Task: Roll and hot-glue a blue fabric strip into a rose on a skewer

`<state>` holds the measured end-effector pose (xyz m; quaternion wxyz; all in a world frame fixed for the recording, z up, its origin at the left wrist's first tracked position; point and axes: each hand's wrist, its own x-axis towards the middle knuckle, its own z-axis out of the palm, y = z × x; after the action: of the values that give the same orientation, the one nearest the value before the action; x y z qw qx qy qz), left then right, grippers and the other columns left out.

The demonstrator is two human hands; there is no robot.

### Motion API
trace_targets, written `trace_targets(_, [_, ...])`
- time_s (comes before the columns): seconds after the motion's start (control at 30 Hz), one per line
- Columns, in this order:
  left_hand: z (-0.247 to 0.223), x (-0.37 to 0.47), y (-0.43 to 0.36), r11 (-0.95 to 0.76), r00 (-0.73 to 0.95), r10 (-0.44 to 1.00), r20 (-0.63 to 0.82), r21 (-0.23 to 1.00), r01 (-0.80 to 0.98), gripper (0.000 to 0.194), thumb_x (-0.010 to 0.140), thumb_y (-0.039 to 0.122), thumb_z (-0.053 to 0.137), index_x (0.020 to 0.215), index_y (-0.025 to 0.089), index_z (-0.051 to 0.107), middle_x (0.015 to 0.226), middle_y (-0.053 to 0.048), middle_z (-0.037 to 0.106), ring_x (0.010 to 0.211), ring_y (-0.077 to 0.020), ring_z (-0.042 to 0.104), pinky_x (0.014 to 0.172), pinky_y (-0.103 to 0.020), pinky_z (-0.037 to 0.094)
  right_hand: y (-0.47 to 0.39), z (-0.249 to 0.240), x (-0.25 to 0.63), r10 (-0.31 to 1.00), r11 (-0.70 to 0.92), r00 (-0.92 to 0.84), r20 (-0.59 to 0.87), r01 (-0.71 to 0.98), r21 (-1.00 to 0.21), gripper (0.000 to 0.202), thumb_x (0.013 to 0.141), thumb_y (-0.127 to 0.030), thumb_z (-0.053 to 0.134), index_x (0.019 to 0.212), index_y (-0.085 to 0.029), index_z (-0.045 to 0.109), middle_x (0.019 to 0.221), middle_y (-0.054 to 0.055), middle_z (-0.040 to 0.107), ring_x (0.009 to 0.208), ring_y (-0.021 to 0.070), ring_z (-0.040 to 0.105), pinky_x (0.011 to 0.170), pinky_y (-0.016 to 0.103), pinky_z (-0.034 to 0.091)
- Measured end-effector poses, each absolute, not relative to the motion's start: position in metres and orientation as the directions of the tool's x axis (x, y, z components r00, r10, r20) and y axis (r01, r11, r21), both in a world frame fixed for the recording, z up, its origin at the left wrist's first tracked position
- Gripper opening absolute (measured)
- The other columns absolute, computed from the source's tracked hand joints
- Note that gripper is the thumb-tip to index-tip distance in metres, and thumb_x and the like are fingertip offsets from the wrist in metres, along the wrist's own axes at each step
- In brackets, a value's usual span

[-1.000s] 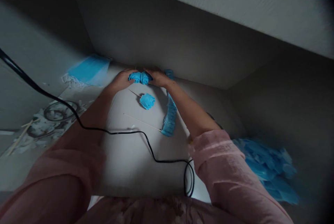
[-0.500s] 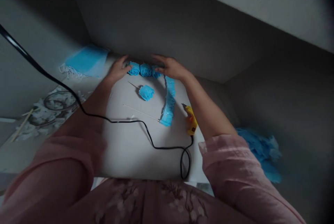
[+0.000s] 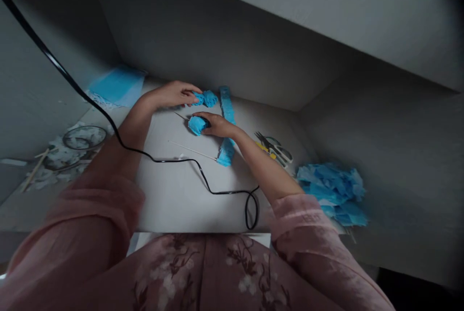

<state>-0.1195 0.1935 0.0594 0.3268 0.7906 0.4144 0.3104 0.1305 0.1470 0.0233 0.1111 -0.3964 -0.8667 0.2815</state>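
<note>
The right hand [image 3: 219, 125] lies across the middle of a pleated blue strip [image 3: 226, 103], its fingers and thumb closed about a blue flower [image 3: 196, 126] just left of that strip; the left hand [image 3: 176, 93] bends over blue rosettes [image 3: 209, 98] left of the strip's far end, touching one, though whether it grips I cannot tell.

Dim grey walls enclose the strip: the back wall [image 3: 217, 45] rises just beyond its far end, the left wall [image 3: 29, 59] and right wall [image 3: 391, 122] stand well apart from it. Under it spreads the pale, smooth tabletop [image 3: 174, 204], shadowed towards the back. A black cord [image 3: 224, 192] crosses in front of the strip's near end and loops to its right. Well to the strip's right is a heap of blue pieces [image 3: 333, 185]; well to its left, a flat blue sheet [image 3: 118, 86] with white loops, then whitish scraps [image 3: 65, 166] and a dark ring [image 3: 85, 137]. Nearer on the right lies a dark-bladed cutting tool [image 3: 271, 146]. A thin stick [image 3: 192, 150] reaches leftward from the strip's near end.
</note>
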Motion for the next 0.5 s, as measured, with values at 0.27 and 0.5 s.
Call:
trace_targets(0.27, [0.084, -0.113, 0.179, -0.506, 0.537, 0.801, 0.264, 0.778, 0.372, 0.056, 0.102, 0.045, 0.073, 0.149, 0.014, 0.078, 0.132, -0.013, 0.083, 0.127, -0.031, 0.075, 0.116, -0.045, 0.058, 0.133, 0.039, 0.141, 0.897, 0.137, -0.436, 0.07, 0.123, -0.983, 0.067, 0.071, -0.056, 0.1, 0.122, -0.022, 0.074, 0.128, 0.008, 0.084, 0.124, 0.0269, 0.079, 0.119, 0.044, 0.061])
trace_targets(0.5, [0.089, -0.107, 0.17, -0.482, 0.537, 0.803, 0.26, 0.813, 0.326, 0.047, 0.082, 0.049, 0.086, 0.119, 0.02, 0.089, 0.119, -0.011, 0.085, 0.117, -0.0335, 0.078, 0.105, -0.043, 0.063, 0.101, 0.086, 0.155, 0.924, 0.131, -0.359, 0.134, -0.034, -0.991, 0.073, 0.075, -0.062, 0.1, 0.134, -0.029, 0.073, 0.14, 0.008, 0.084, 0.128, 0.0287, 0.08, 0.119, 0.051, 0.065])
